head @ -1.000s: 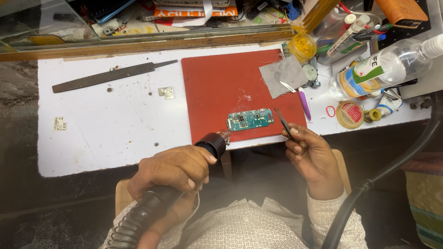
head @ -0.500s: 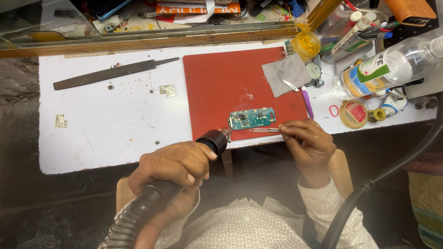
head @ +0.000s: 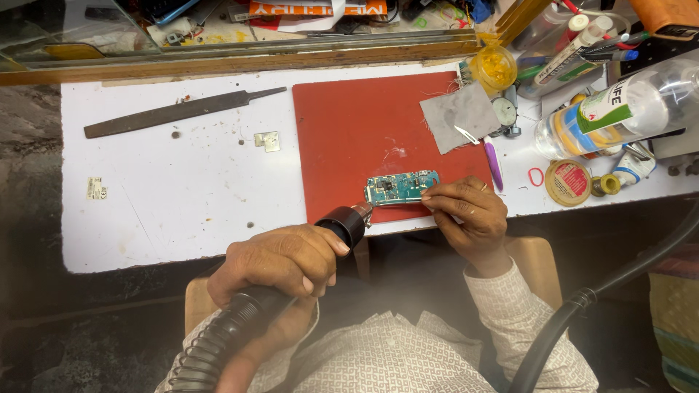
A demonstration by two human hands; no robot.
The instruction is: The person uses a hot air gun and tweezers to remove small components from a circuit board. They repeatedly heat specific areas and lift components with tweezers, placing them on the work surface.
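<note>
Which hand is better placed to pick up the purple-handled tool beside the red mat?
Probably the right hand. It rests at the circuit board, close to the purple-handled tool. The left hand is farther off and grips the hot-air nozzle.

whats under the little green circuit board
The circuit board lies flat on the red mat, near its front edge. The mat rests on the white table. The right hand touches the board's right end; the mat beneath the board is hidden.

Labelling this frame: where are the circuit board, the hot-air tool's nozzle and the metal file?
circuit board (head: 399,188), head view, middle of the board.
hot-air tool's nozzle (head: 348,220), head view, black barrel end.
metal file (head: 171,113), head view, mid-blade.
</note>
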